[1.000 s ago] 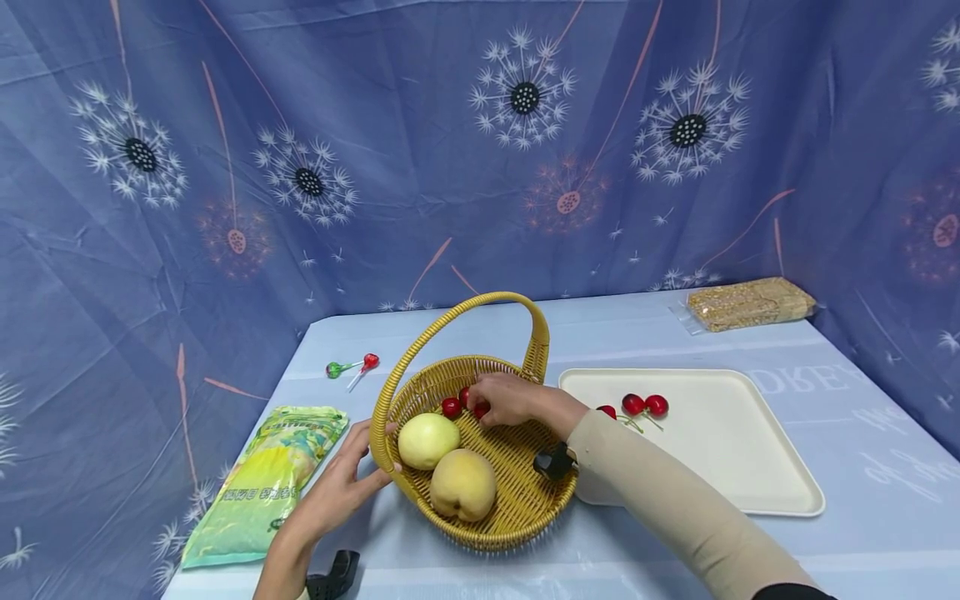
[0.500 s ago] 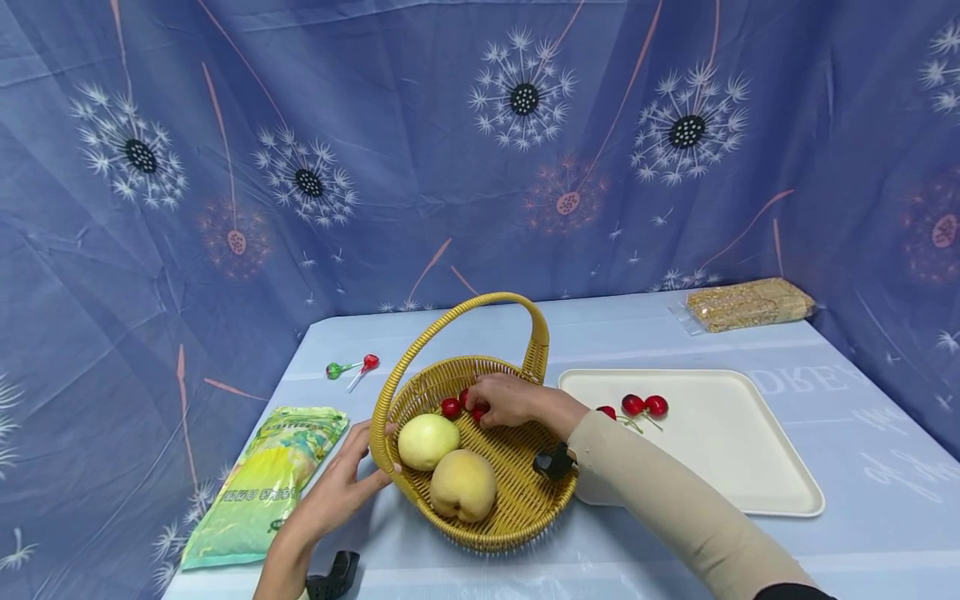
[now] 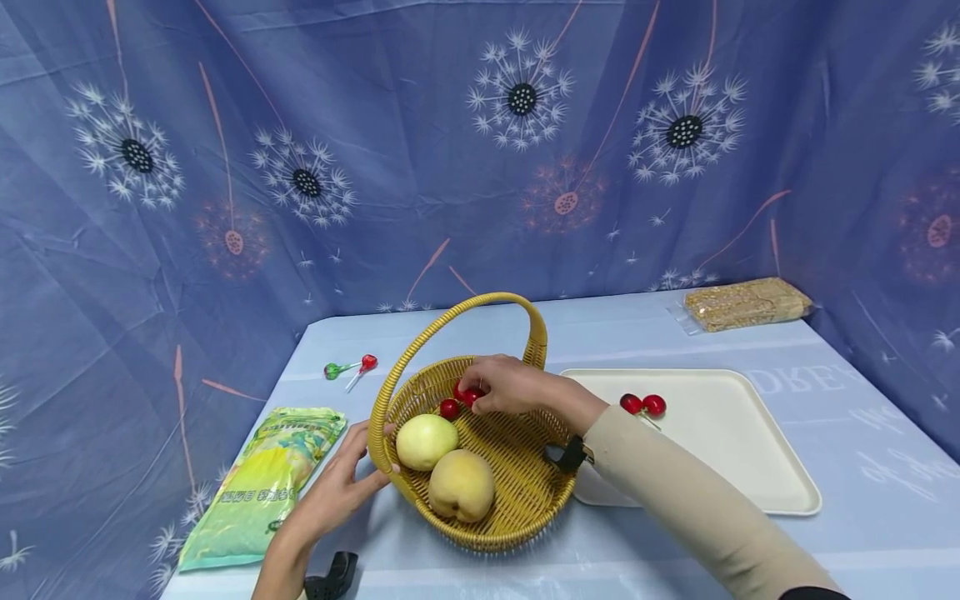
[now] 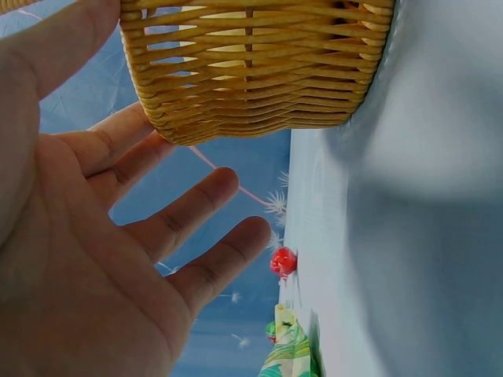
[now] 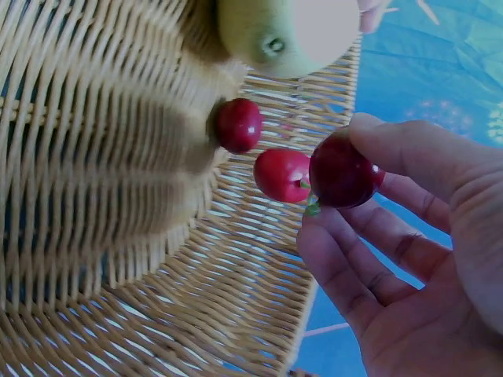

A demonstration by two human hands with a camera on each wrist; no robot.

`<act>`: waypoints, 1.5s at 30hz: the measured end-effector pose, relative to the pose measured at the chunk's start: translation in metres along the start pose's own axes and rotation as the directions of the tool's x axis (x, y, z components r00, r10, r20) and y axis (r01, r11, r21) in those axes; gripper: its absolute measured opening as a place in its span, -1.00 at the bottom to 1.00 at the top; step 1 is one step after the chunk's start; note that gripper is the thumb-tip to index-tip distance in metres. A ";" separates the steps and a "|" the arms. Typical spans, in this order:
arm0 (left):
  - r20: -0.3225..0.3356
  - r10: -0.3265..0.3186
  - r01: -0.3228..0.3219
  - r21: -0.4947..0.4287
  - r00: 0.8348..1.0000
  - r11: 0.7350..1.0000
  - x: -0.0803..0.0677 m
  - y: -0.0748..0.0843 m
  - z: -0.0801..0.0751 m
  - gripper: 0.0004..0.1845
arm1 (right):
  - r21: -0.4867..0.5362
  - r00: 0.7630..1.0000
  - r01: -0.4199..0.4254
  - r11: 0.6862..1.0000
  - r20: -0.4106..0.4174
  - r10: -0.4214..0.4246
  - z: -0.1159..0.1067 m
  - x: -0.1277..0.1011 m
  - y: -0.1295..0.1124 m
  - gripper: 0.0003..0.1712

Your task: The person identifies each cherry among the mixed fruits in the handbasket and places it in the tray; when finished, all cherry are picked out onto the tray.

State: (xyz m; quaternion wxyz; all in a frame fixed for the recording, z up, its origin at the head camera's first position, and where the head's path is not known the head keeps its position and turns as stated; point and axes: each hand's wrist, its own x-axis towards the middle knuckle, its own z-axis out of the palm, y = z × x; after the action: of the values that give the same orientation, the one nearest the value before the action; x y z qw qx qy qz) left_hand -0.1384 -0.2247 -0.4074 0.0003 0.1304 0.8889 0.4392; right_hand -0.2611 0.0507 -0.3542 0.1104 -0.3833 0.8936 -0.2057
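My right hand (image 3: 513, 385) reaches into the yellow wicker basket (image 3: 517, 521) and pinches a dark red cherry (image 5: 339, 174) between thumb and fingers. Right behind it is a second, brighter red cherry (image 5: 280, 174), and a third cherry (image 5: 238, 126) lies against the basket wall. A pale green-yellow round fruit (image 3: 427, 442) and a peach (image 3: 462, 486) rest in the basket's left half. My left hand (image 3: 341, 483) touches the left rim below the basket's arched handle (image 3: 431, 342); its fingers are spread and fairly straight, two of them off the weave in the left wrist view.
A cream tray (image 3: 735, 450) with two cherries (image 3: 642, 405) sits right of the basket, partly under my right forearm. Left lie a green-yellow bag (image 3: 273, 483) and two lollipops (image 3: 354, 368). A packet of grain-like food (image 3: 747, 304) lies at the back right.
My right hand has risen slightly and moved back inside the basket with the cherry. The forearm now covers a third cherry seen on the tray earlier. My left hand holds its place.
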 end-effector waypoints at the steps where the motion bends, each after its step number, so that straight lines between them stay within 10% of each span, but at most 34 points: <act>1: 0.000 0.000 0.000 0.001 1.000 1.000 0.000 0.000 0.000 -0.38 | 0.008 1.000 0.002 1.000 -0.009 -0.002 -0.002 -0.002 -0.001 -0.65; 45: -0.011 0.058 -0.058 -0.008 0.998 0.998 -0.002 -0.001 0.000 -0.40 | 0.194 0.967 0.180 0.964 -0.214 -0.138 -0.037 -0.061 -0.006 -0.64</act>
State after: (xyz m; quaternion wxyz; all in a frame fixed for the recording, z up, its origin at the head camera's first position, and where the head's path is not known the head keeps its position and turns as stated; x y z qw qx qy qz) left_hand -0.1371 -0.2254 -0.4083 -0.0166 0.1538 0.8829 0.4434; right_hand -0.2288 0.1025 -0.3161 0.0440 -0.4179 0.8393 -0.3451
